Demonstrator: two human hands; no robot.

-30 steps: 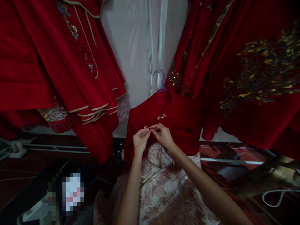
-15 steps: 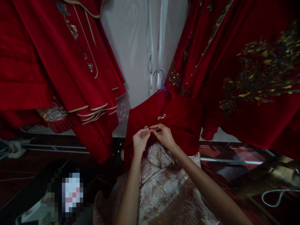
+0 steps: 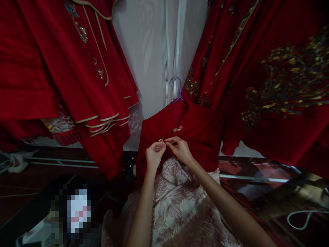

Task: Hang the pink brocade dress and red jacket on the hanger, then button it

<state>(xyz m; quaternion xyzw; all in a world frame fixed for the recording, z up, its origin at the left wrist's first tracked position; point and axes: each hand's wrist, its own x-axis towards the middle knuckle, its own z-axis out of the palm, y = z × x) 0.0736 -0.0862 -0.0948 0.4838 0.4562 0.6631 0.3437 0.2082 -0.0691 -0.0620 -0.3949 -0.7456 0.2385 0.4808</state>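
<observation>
A red jacket point(image 3: 203, 123) hangs from a purple hanger point(image 3: 179, 92). One beaded flower fastening point(image 3: 178, 129) shows on the chest. Lower down, my left hand point(image 3: 154, 154) and my right hand point(image 3: 180, 149) meet at the front opening. Both hands are closed in pinches, fingertips together, at a second beaded flower fastening point(image 3: 160, 140). Only the top of that fastening shows, as the fingers cover the rest. Beneath the jacket, a pale brocade skirt point(image 3: 177, 202) with a shiny leaf pattern spreads under my forearms.
Red garments with cream piping point(image 3: 102, 99) hang on the left. To the right hangs a red garment with gold embroidery point(image 3: 290, 79). White doors point(image 3: 144, 51) stand behind. A metal rail point(image 3: 252, 177) runs low at right, near a looped white cord point(image 3: 299, 219). A blurred-out bright patch lies lower left.
Both hands stay at the same fastening, with barely any finger movement. The whole view has shifted very slightly.
</observation>
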